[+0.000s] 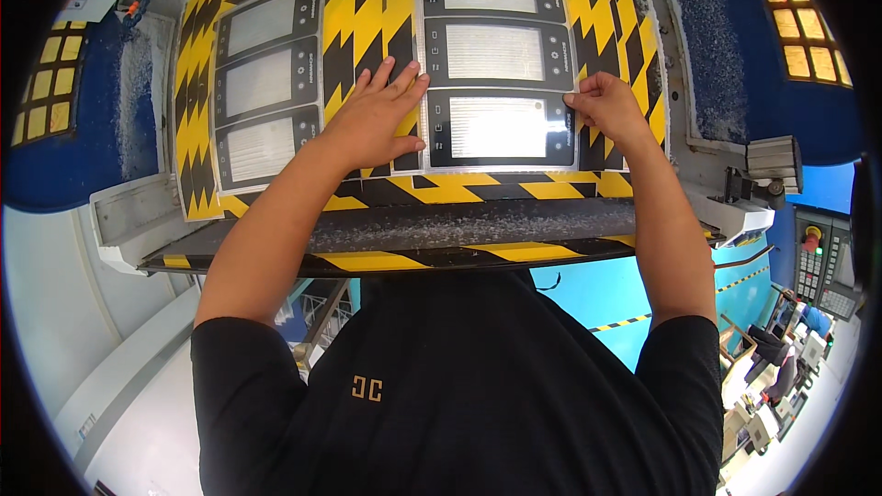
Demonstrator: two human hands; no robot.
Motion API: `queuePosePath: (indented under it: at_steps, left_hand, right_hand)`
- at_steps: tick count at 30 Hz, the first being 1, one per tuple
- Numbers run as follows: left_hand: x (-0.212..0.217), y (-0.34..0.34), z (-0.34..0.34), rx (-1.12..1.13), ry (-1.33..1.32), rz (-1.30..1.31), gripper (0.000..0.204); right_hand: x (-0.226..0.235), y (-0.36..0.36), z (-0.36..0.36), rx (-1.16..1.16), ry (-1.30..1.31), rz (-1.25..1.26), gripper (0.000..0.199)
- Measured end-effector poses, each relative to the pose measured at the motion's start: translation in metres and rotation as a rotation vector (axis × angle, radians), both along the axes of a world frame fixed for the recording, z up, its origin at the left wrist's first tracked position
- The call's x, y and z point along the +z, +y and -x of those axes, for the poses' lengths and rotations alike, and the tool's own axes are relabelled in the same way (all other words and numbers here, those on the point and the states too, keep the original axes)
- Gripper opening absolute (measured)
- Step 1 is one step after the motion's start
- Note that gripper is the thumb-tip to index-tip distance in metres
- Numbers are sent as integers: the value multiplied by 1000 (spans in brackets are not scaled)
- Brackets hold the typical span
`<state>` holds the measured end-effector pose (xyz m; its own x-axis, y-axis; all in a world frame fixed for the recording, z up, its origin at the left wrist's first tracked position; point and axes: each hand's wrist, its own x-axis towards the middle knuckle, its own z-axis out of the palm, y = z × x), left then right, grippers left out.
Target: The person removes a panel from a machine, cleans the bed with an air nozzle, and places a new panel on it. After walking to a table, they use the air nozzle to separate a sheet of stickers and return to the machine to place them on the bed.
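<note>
Before us the black-bordered three-panel sheet [497, 53] lies on the yellow-and-black striped bed [367, 28]. Our left hand [372, 119] is spread wide, grasping nothing — its fingertips come to the sheet's left edge. Our right hand [608, 108] is curled, thumb and forefinger drawn close at the right edge (whether they pinch it, we cannot tell). A similar sheet [265, 78] lies farther left.

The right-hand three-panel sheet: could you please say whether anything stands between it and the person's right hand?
Nothing visible does: the right hand is at the right edge of the sheet.
</note>
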<state>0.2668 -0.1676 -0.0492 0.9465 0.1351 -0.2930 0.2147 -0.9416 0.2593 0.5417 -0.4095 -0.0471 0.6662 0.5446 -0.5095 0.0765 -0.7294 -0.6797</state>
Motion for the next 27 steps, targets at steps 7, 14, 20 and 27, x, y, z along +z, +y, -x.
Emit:
queuePosePath:
  at_steps: [7, 14, 20, 27]
  left_hand:
    - [8, -4, -3, 22, 51, -16, 88]
    - [14, -8, -5, 28, 83, -53, 90]
    - [21, -19, -7, 9, 84, -116, 108]
    - [34, -28, -22, 15, 179, -174, 118]
  right_hand:
    - [-3, -1, -1, 3, -5, -17, 26]
    - [-3, -1, -1, 1, -5, 1, 26]
    - [-4, 1, -2, -3, -13, -9, 26]
    - [-2, -1, 2, -11, -22, -7, 26]
